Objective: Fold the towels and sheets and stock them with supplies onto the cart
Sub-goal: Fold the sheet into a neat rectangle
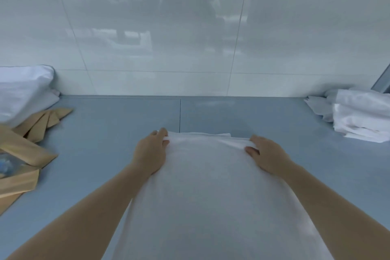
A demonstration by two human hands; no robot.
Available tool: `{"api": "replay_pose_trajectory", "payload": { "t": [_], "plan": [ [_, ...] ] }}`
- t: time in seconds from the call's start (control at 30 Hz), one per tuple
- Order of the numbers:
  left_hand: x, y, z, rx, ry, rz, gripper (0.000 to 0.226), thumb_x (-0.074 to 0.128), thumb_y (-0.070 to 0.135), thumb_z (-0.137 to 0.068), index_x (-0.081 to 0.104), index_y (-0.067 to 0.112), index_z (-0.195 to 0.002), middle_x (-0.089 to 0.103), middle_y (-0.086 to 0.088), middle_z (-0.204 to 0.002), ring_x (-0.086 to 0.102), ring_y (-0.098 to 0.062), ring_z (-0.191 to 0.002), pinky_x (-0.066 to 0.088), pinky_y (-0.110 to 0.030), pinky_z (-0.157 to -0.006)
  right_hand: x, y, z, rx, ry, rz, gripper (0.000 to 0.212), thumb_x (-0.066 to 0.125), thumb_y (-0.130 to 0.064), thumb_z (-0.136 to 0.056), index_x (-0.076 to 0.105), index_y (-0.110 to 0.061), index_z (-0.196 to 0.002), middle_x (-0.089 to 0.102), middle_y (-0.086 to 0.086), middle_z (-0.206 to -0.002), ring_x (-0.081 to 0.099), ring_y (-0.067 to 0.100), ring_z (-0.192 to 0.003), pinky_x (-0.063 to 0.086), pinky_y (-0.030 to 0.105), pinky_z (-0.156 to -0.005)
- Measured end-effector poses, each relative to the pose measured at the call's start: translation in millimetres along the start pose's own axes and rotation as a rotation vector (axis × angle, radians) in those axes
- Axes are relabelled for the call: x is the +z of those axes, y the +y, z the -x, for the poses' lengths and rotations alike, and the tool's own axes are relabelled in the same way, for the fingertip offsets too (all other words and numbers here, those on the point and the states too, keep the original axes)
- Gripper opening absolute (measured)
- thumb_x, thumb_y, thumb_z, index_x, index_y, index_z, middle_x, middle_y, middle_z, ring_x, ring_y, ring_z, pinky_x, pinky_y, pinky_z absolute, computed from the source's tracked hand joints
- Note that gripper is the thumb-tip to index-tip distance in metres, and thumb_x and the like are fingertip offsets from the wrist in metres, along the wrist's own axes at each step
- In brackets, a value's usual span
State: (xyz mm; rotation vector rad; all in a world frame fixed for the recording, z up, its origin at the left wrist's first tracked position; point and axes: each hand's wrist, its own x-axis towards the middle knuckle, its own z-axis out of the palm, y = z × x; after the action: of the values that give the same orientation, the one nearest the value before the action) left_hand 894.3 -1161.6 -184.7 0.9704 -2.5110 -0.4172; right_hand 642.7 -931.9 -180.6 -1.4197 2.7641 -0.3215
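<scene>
A white towel (pixel 211 186) lies stretched lengthways on the blue-grey table (pixel 109 129), running from the near edge toward the wall. My left hand (pixel 150 152) grips its far left corner, fingers curled round the edge. At the far right corner my right hand (pixel 267 155) pinches the cloth with the thumb on top. Both forearms run along the towel's sides.
A stack of white folded linen (pixel 23 88) sits at the back left, with tan paper packets (pixel 31 133) in front of it. A heap of crumpled white cloth (pixel 358 116) lies at the back right. A glossy white tiled wall (pixel 190 38) borders the table's far edge.
</scene>
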Motion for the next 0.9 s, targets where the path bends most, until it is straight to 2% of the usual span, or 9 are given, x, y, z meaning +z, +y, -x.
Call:
{"api": "replay_pose_trajectory", "payload": {
  "t": [0.13, 0.27, 0.37, 0.43, 0.53, 0.6, 0.67, 0.8, 0.9],
  "plan": [
    [-8.1, -3.1, -16.3, -0.018, -0.026, -0.003, 0.014, 0.037, 0.025, -0.101, 0.045, 0.016, -0.107, 0.055, -0.01, -0.096, 0.053, -0.032, -0.081, 0.038, -0.035, -0.069, -15.3, -0.5, -9.6, 0.034, 0.006, 0.005, 0.024, 0.041, -0.037, -0.1, 0.048, -0.014, -0.108, 0.063, 0.018, -0.102, 0.059, 0.035, -0.095, 0.036, 0.035, -0.069],
    [-8.2, 0.2, -37.5, -0.076, -0.102, -0.041, 0.017, 0.033, 0.029, -0.103, 0.042, 0.016, -0.109, 0.054, -0.015, -0.099, 0.05, -0.031, -0.083, 0.038, -0.036, -0.072, -10.8, -11.6, -24.3, 0.132, 0.039, 0.059, 0.026, 0.035, -0.038, -0.102, 0.046, -0.016, -0.111, 0.062, 0.017, -0.101, 0.059, 0.035, -0.094, 0.038, 0.035, -0.069],
    [-1.3, 8.9, -33.3, -0.149, -0.125, -0.18, 0.025, 0.034, 0.022, -0.102, 0.039, 0.018, -0.125, 0.051, -0.015, -0.11, 0.056, -0.035, -0.093, 0.041, -0.037, -0.072, 2.4, -28.3, -21.5, 0.213, 0.068, 0.178, 0.025, 0.036, -0.033, -0.102, 0.047, -0.017, -0.118, 0.056, 0.011, -0.115, 0.054, 0.031, -0.105, 0.038, 0.036, -0.081],
    [2.6, 17.9, -27.3, -0.11, -0.03, -0.353, 0.039, 0.042, 0.015, -0.095, 0.034, 0.02, -0.133, 0.046, -0.01, -0.12, 0.053, -0.03, -0.103, 0.04, -0.036, -0.073, 3.8, -37.5, -16.7, 0.23, 0.174, 0.298, 0.028, 0.042, -0.028, -0.099, 0.047, -0.019, -0.124, 0.047, 0.009, -0.127, 0.043, 0.03, -0.118, 0.03, 0.04, -0.097],
    [14.1, 36.7, -15.7, 0.065, 0.046, -0.378, 0.041, 0.044, 0.024, -0.093, 0.041, 0.021, -0.133, 0.048, -0.003, -0.129, 0.045, -0.026, -0.117, 0.034, -0.037, -0.09, 6.1, -75.7, -7.8, 0.01, 0.27, 0.148, 0.037, 0.047, -0.024, -0.095, 0.05, -0.016, -0.131, 0.044, 0.01, -0.139, 0.035, 0.027, -0.132, 0.021, 0.042, -0.111],
    [25.5, 47.5, -5.8, 0.072, -0.064, -0.293, 0.04, 0.039, 0.033, -0.095, 0.047, 0.025, -0.133, 0.05, -0.002, -0.133, 0.041, -0.026, -0.125, 0.029, -0.037, -0.101, 18.3, -114.5, -0.8, -0.184, 0.158, -0.009, 0.044, 0.04, -0.025, -0.099, 0.042, -0.017, -0.141, 0.038, 0.006, -0.149, 0.028, 0.02, -0.14, 0.017, 0.039, -0.115],
    [36.4, 51.7, 1.6, 0.06, -0.147, -0.318, 0.04, 0.032, 0.036, -0.097, 0.05, 0.031, -0.133, 0.048, -0.003, -0.138, 0.034, -0.026, -0.132, 0.022, -0.04, -0.11, 36.0, -142.9, 4.0, -0.229, -0.007, -0.061, 0.05, 0.027, -0.027, -0.102, 0.022, -0.024, -0.152, 0.021, -0.008, -0.158, 0.013, 0.009, -0.146, 0.002, 0.039, -0.119],
    [41.2, 42.4, 3.1, -0.003, -0.249, -0.319, 0.052, 0.019, 0.048, -0.098, 0.022, 0.041, -0.149, 0.019, -0.002, -0.16, 0.006, -0.028, -0.147, -0.002, -0.05, -0.117, 49.7, -135.2, -4.5, -0.092, -0.128, 0.006, 0.053, 0.008, -0.048, -0.101, 0.006, -0.037, -0.152, 0.002, -0.017, -0.16, -0.005, 0.005, -0.147, -0.011, 0.042, -0.117],
    [37.0, 29.7, -6.2, -0.085, -0.371, -0.316, 0.065, 0.012, 0.069, -0.089, 0.003, 0.048, -0.149, 0.0, 0.008, -0.162, -0.012, -0.03, -0.147, -0.003, -0.062, -0.111, 41.1, -99.4, -9.7, 0.055, -0.165, 0.086, 0.06, 0.005, -0.063, -0.094, 0.002, -0.043, -0.151, -0.003, -0.012, -0.161, -0.008, 0.012, -0.148, -0.011, 0.045, -0.117]
  ]
}}
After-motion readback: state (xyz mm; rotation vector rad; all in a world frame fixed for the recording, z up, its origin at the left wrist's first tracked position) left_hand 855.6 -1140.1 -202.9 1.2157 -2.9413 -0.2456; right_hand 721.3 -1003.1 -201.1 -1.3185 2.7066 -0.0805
